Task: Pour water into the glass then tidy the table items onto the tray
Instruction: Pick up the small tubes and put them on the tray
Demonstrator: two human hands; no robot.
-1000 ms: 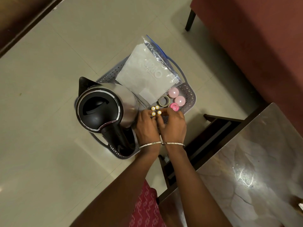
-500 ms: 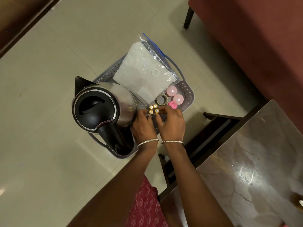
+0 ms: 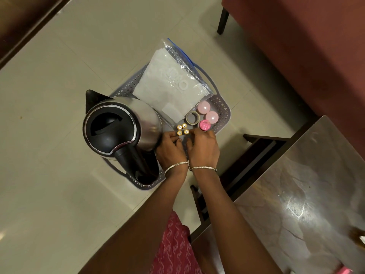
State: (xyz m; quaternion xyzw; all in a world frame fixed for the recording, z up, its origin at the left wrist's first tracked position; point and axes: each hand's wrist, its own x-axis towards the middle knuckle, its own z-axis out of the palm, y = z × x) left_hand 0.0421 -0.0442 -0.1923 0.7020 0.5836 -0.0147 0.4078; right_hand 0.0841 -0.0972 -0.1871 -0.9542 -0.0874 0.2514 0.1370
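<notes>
A grey perforated tray (image 3: 223, 107) lies on the floor. On it stand a steel kettle with a black lid (image 3: 118, 129), a zip bag with white contents (image 3: 169, 89), a tape roll (image 3: 193, 117), two pink balls (image 3: 207, 111) and a pink cap (image 3: 204, 125). Several small gold batteries (image 3: 182, 129) stand upright in a cluster beside the kettle. My left hand (image 3: 170, 149) and my right hand (image 3: 204, 148) sit side by side at the tray's near edge. Their curled fingertips close on the nearest batteries from either side.
A dark stone-topped table (image 3: 296, 194) with a wooden frame fills the lower right. A maroon sofa (image 3: 306, 46) stands at the upper right, and dark wooden furniture (image 3: 23, 20) runs along the upper left. Pale floor tiles surround the tray.
The batteries stay in the same spot on the tray. Both hands have eased slightly back toward me, so more of the battery cluster shows.
</notes>
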